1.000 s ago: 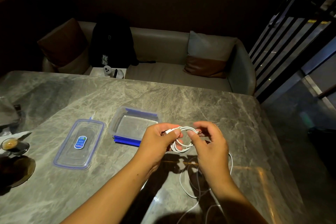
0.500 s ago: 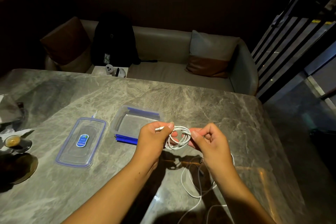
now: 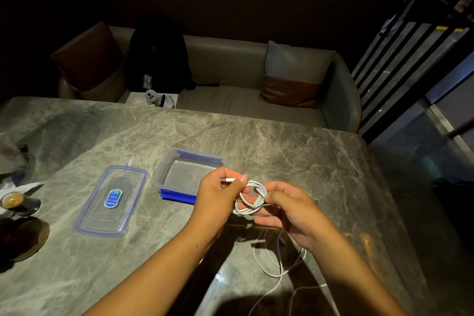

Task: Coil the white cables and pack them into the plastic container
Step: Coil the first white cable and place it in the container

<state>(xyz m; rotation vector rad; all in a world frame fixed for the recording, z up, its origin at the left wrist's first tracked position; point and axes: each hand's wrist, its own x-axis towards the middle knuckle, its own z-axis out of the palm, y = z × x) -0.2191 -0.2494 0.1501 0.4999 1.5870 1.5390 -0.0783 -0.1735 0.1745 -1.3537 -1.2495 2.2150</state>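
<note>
Lower now, the right hand (image 3: 292,210) curls round the loops of the thin white cable (image 3: 252,200), while the left hand (image 3: 218,195) pinches its plug end, just beside the clear plastic container (image 3: 164,169) on the grey marble worktop (image 3: 307,156). A slack grip might let the loops spring open.

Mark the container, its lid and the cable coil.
plastic container (image 3: 189,174), head view, bare floor inside.
lid (image 3: 112,197), head view, centre sticker.
white cable coil (image 3: 245,210), head view, lower loops of the bundle.
</note>
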